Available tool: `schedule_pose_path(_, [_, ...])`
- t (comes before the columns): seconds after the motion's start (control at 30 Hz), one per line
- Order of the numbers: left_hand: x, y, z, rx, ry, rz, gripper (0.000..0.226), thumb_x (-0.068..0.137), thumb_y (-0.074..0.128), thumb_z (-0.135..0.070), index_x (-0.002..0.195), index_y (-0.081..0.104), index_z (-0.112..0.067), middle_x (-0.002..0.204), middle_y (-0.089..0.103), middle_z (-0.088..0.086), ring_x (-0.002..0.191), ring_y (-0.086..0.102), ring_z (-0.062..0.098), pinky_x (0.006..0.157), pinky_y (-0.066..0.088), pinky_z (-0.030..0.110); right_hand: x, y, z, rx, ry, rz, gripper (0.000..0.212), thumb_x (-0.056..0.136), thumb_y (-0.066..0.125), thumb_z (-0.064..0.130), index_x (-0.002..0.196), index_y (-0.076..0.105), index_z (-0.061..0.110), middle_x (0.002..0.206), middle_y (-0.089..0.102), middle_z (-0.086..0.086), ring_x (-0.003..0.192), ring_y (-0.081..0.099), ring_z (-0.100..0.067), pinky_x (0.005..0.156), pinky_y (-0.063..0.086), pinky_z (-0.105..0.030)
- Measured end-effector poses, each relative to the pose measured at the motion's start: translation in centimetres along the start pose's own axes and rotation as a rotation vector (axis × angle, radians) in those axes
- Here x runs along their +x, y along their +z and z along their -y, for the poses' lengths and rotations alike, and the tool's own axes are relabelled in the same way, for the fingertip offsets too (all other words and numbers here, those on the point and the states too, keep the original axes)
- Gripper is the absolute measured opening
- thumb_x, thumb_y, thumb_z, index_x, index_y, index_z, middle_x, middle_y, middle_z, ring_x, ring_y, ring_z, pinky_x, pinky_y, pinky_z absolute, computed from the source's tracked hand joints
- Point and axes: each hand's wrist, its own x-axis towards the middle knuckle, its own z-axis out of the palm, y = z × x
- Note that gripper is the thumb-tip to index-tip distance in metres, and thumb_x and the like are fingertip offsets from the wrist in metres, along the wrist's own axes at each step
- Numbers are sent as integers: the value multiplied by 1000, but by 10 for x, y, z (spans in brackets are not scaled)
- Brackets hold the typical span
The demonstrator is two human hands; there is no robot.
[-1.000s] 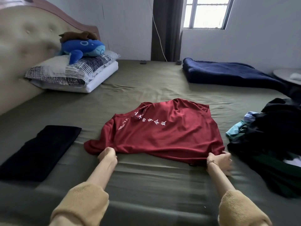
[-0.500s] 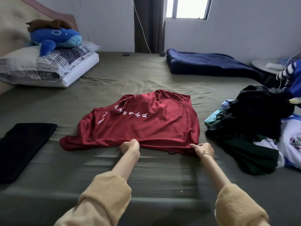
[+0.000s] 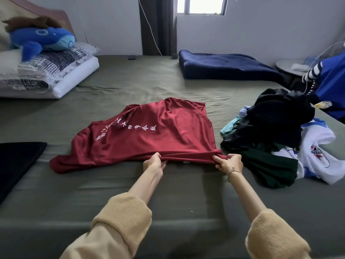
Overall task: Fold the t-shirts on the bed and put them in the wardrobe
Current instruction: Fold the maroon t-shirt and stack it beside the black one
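Head view: left hand (image 3: 154, 163) slid inward along red shirt (image 3: 149, 135) hem, right hand (image 3: 228, 162) pinching its corner, both gripping, ready for next fold.

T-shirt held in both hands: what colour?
Dark red t-shirt with white lettering; head view.

Mustard knit sleeves (image 3: 119, 219); thin bracelet (image 3: 233, 171) on right wrist

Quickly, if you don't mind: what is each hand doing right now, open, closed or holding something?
Left hand: closed, pinching the near hem of the red t-shirt.
Right hand: closed, gripping the same hem at its right corner.
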Motion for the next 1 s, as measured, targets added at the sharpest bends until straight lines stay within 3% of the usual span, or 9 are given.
schedule_pose_path(0.13, [2,-6,9,-17,-12,-26,24,81,65,9,64,51,0,64,53,14,52,53,20,30,44,17,2,-2,1,50,116,24,37,77,75,3,106,54,-9,42,58,-4,26,51,-4,29,39,-13])
schedule_pose_path(0.27, [8,-12,17,62,-2,-50,20,77,75,-1,68,57,4,73,62,18,35,56,16,29,42,16,5,-7,-8,-142,117,-32,23,73,76,3,88,59,0,76,65,-15,34,58,-6,38,48,-16])
schedule_pose_path(0.37, [11,-9,21,148,30,-65,15,82,70,-4,76,60,5,55,60,11,23,49,10,27,38,16,-2,-7,-11,-455,32,-85,28,70,74,8,97,66,4,94,68,-16,90,68,-26,77,52,-29])
schedule_pose_path(0.43, [11,-9,19,179,60,-118,16,84,66,-3,73,58,4,40,54,5,21,47,10,37,47,22,-11,-6,-7,-596,-25,-107,27,76,67,4,102,63,7,110,62,-15,107,59,-32,83,47,-31])
schedule_pose_path(0.5, [9,-15,11,171,84,-174,8,86,62,-1,85,62,7,50,56,9,22,47,13,48,49,26,-18,0,-5,-767,-132,-135,28,79,58,1,105,59,11,117,54,-12,113,53,-30,89,44,-36])
schedule_pose_path(0.6, [21,-37,-5,113,98,-206,18,89,51,3,102,60,12,82,63,18,28,54,14,30,42,20,-25,16,-5,-985,-330,-149,30,80,54,1,105,59,17,117,49,-7,117,43,-24,97,33,-40])
schedule_pose_path(0.7, [48,-70,-23,32,73,-231,31,93,39,3,120,52,9,107,65,19,72,72,25,22,32,15,-35,43,-5,-973,-485,47,24,79,56,9,98,64,23,108,54,-1,113,46,-19,96,32,-39])
schedule_pose_path(0.83, [62,-116,-52,-102,117,-274,22,97,36,2,109,54,9,103,64,22,25,51,8,28,39,14,-59,89,-6,-931,-616,353,22,80,57,17,100,64,21,97,52,4,107,51,-15,96,34,-37])
schedule_pose_path(1.0, [95,-196,-92,-222,156,-392,12,96,47,-4,103,55,1,128,55,25,40,61,7,40,47,14,-90,164,-4,-976,-779,490,31,82,58,25,113,58,23,111,55,4,113,47,-15,92,34,-34])
